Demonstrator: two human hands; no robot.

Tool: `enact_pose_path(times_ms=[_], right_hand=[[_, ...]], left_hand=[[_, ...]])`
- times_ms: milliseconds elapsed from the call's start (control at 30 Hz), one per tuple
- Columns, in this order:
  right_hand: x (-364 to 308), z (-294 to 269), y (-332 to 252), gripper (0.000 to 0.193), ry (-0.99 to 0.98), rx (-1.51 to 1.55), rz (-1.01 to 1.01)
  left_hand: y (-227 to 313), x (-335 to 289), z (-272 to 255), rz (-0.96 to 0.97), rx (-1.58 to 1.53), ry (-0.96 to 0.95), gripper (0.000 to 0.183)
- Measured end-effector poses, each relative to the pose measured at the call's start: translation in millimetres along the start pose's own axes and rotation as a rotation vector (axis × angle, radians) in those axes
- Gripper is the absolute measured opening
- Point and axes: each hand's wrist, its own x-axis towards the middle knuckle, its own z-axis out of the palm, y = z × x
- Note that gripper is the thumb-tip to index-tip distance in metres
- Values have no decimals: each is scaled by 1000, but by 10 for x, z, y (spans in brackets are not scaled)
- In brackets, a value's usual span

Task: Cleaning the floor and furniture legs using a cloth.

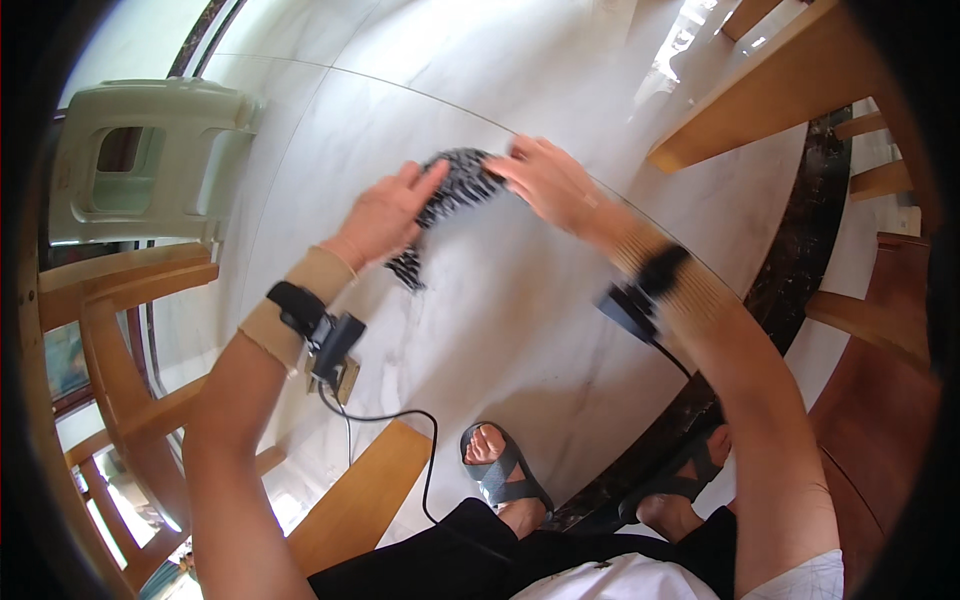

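A black-and-white patterned piece of cloth (465, 185) is stretched in an arc between my two hands, above the pale tiled floor. My left hand (385, 215) grips its left part, and a loose end dangles below that hand. At the cloth's upper right, my right hand (555, 185) pinches the edge, its fingertips slightly blurred by motion. What kind of cloth article it is I cannot make out. Each wrist wears a tan band with a small black device strapped over it.
A pale plastic stool (75, 170) stands at the left, above a wooden chair frame (125, 375). Wooden furniture (760, 95) juts in at the upper right. A dark stone strip (800, 250) crosses the floor. A black cable (433, 450) hangs from the left wrist device.
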Motion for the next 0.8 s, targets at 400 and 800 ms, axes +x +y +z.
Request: enact_pose_path(times_ms=[400, 800], right_hand=[[-641, 565, -703, 22, -198, -135, -220], [-1207, -638, -520, 36, -137, 61, 200]], left_hand=[[652, -1339, 965, -135, -171, -112, 60], [918, -112, 360, 260, -207, 136, 32]])
